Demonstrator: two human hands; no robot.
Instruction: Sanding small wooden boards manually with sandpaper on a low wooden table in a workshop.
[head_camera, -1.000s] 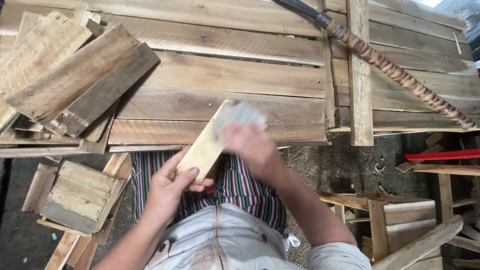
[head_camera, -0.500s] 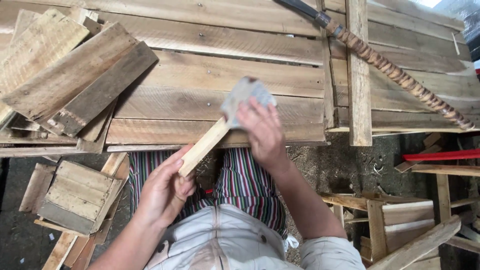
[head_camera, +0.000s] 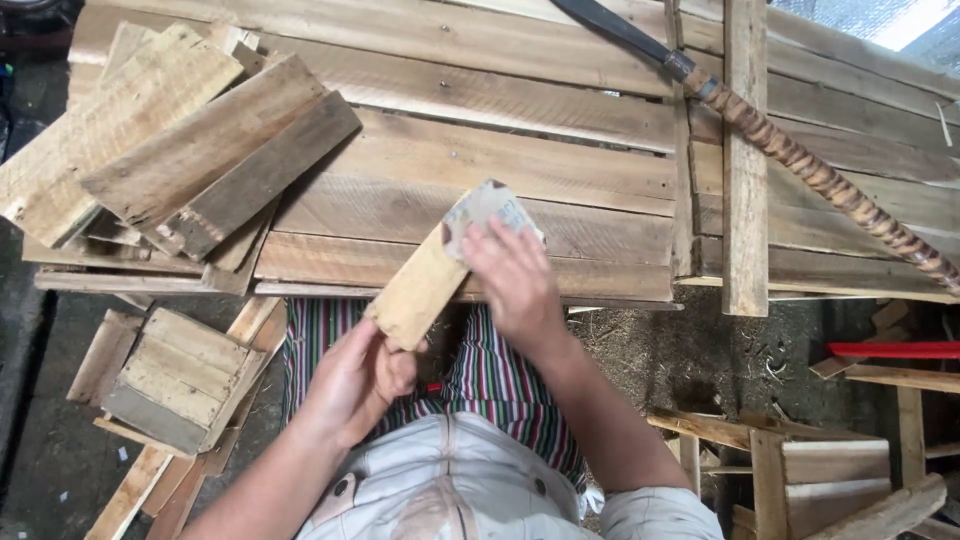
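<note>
I see left hand (head_camera: 355, 385) clamped on wood block (head_camera: 418, 288) bottom end, right hand (head_camera: 515, 280) pressing sandpaper (head_camera: 487, 212) on its top, over plank bench (head_camera: 560, 160).

Overall level: bright, even daylight; no dim zones on the plank bench (head_camera: 520, 165).
Light source: apparently from the upper right, where the corner is blown out to white.
Shadows: soft; darkest under the stacked boards (head_camera: 190, 170) and along the ground at the left edge.
Glare: mild sheen on the pale sanding sheet (head_camera: 490, 210).
Blur: slight motion softness on the right hand (head_camera: 515, 280); left hand (head_camera: 355, 385) sharp.
Distortion: wide-angle bowing of plank lines toward the frame edges.
Focus: sharp from bench to ground.
</note>
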